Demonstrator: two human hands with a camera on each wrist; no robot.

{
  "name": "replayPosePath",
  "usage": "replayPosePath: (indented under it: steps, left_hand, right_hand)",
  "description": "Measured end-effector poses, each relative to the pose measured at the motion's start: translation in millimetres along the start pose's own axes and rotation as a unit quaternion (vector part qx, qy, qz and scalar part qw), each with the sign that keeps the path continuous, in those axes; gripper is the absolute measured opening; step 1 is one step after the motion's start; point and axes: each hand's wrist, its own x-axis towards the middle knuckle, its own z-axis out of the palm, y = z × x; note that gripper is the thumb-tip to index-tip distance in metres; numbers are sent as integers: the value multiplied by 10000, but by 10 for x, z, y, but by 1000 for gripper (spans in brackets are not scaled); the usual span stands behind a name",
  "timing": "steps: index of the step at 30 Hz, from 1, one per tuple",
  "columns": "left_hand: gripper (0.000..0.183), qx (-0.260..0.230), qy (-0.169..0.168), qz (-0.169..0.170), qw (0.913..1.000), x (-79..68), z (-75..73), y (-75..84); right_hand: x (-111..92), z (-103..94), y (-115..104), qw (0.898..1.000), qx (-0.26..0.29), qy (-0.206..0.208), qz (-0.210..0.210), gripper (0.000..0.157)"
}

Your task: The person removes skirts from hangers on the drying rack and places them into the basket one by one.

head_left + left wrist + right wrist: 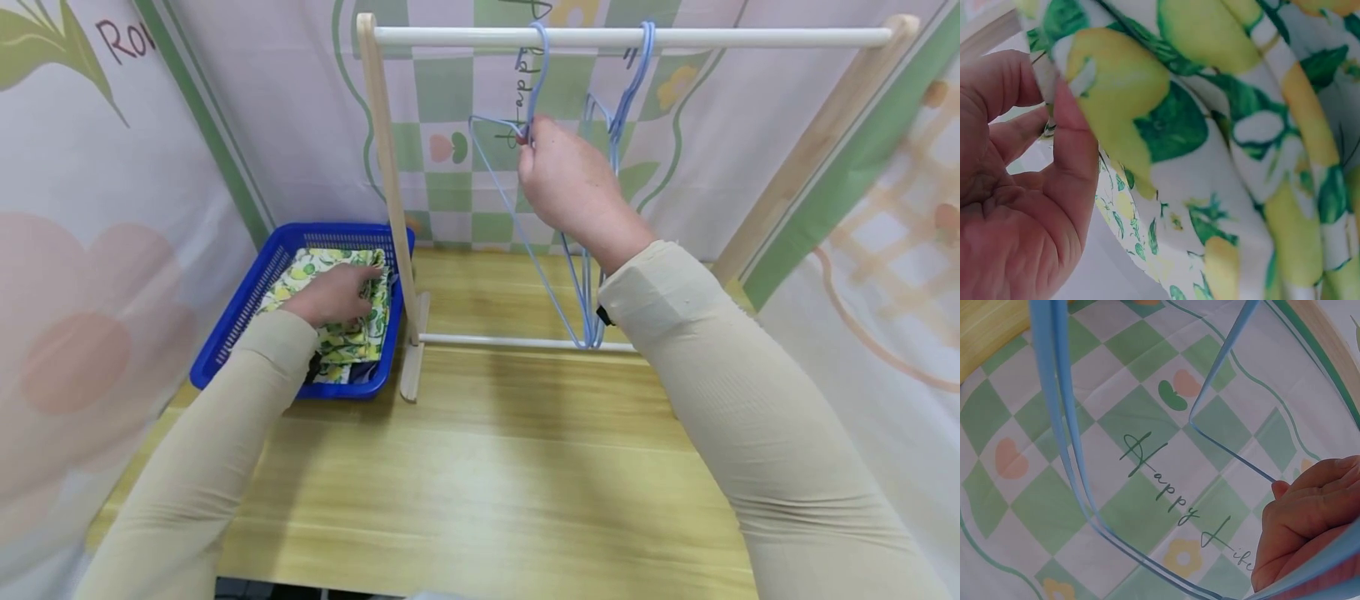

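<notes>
My right hand grips a light blue wire hanger at its neck, just below the hook. The hook still loops over the white top bar of a rack. Farther right on that bar, several more blue hangers hang close together. At the left, my left hand reaches into a blue plastic basket and holds lemon-print cloth. In the left wrist view, thumb and fingers pinch an edge of this cloth, which hangs in folds. The right wrist view shows hanger wire running past my right hand.
The rack's wooden left post stands right beside the basket. A white lower bar runs low along the wood-grain table. Printed curtains enclose the table at the back and sides. Dark fabric shows under the lemon-print cloth.
</notes>
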Motion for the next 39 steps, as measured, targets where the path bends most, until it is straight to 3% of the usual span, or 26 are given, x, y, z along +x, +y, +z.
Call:
replayPosePath:
  steps: [11, 18, 25, 35, 39]
  left_hand:
    - [67, 206, -250, 100, 9994, 45, 83, -13]
    - [75, -23, -646, 114, 9978, 17, 82, -13]
    - [75, -124, -938, 346, 9949, -5, 67, -11]
    - [72, -133, -984, 315, 9946, -49, 56, 18]
    - [67, -126, -840, 237, 9961, -76, 52, 43]
  right_hand:
    - [2, 1, 0, 10000, -17, 4, 5, 50]
    - [-1, -3, -10, 10000, -15, 4, -16, 50]
    - [-3, -4, -11, 10000, -6, 26, -35, 50]
    - [-9, -1, -1, 10000, 12, 11, -35, 50]
    - [-8, 3, -3, 10000, 38, -12, -21, 50]
